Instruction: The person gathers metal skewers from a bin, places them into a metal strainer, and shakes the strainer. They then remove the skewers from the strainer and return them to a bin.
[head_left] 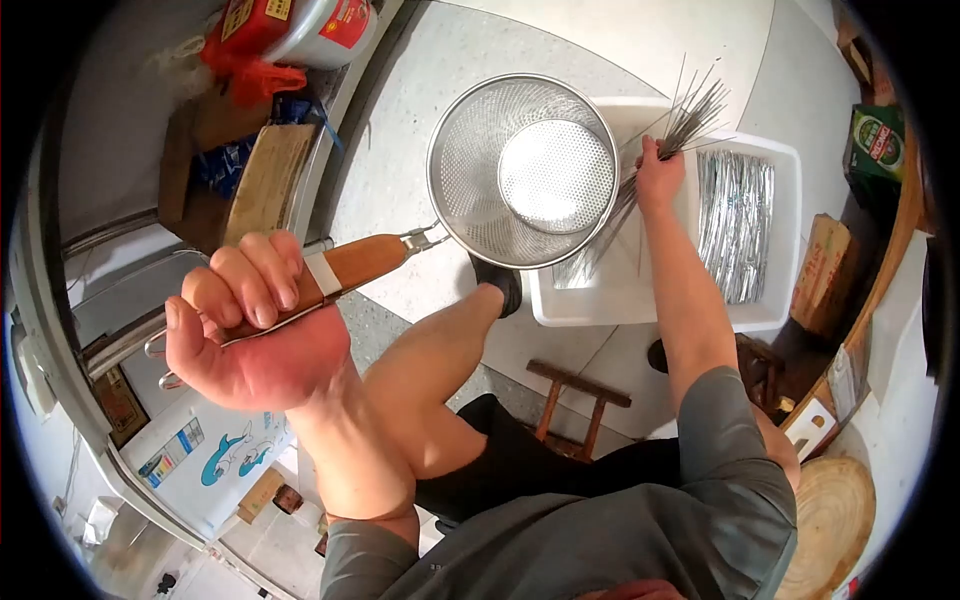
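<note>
In the upper R half of my head-cam view, I've got my R hand (660,180) closed round a bundle of thin metal sticks (697,118), tilted w/ the tips fanned out, just beside the rim of a perforated strainer (525,170), whose wooden handle (365,262) my L hand (285,358) grips palm up, fingers curled over it. Under/near my R forearm is a white tub (787,240) w/ a silvery stack (735,225) in it; further out, a small wooden stool (578,383) stands nearer me, plus a cardboard box (270,180) far L.
</note>
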